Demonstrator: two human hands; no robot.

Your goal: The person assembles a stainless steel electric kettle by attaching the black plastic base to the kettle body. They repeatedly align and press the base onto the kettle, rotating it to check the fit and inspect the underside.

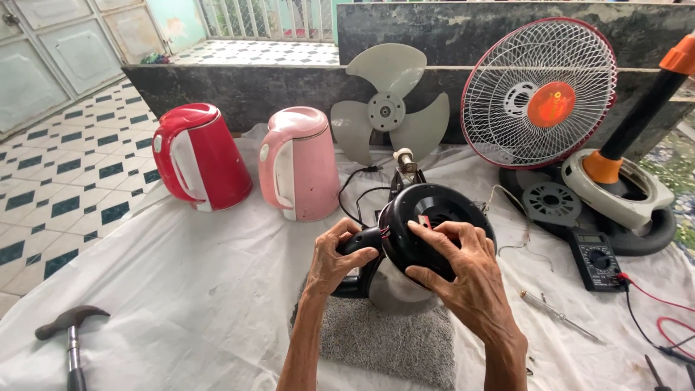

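Note:
Both my hands hold a black fan motor housing [427, 210] over a grey mat [391, 340] on the white sheet. My left hand [334, 258] grips its black neck on the left side. My right hand [456, 271] wraps the round rear cover, fingers near a small red part at the opening. The motor's shaft [402, 157] sticks up behind, and black wires [355, 192] trail from it.
A red kettle [199, 156] and a pink kettle [298, 163] stand at the back left. A grey fan blade [391, 101], a fan guard [539, 94], an orange-and-black fan base [615, 181], a multimeter [597, 259], a screwdriver [557, 313] and a hammer [71, 333] lie around.

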